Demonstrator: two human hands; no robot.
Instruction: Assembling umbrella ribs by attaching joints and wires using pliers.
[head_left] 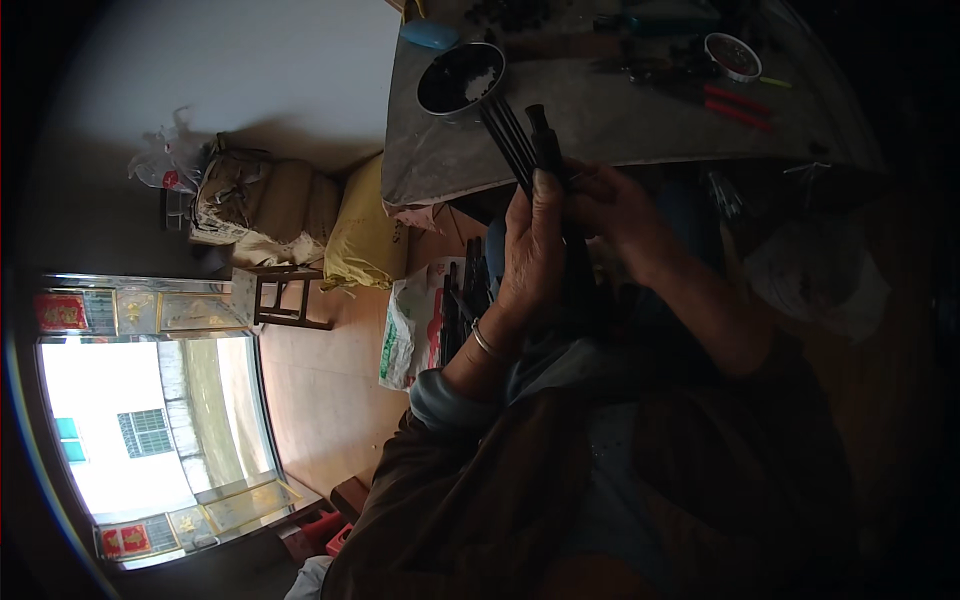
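Observation:
My left hand (533,245), a bracelet at its wrist, is closed round a bundle of thin black rods (508,140). The rods point up toward the table, their tips close to a metal bowl (462,84). Beside them stands a thicker black tube (545,140) with a stepped, flared end, against my left thumb. My right hand (622,215) is closed at the tube's right side, fingers curled in. Shadow hides what its fingertips grip and the lower part of the tube. Small dark pieces and something white lie in the bowl.
A grey-covered table (620,130) bears a blue object (430,36), a small round tub (733,57) and a red-handled tool (738,108). Left of me are a plastic sack (410,325), a yellow sack (365,235) and a wooden stool (290,298). A clear bag (820,280) hangs at right.

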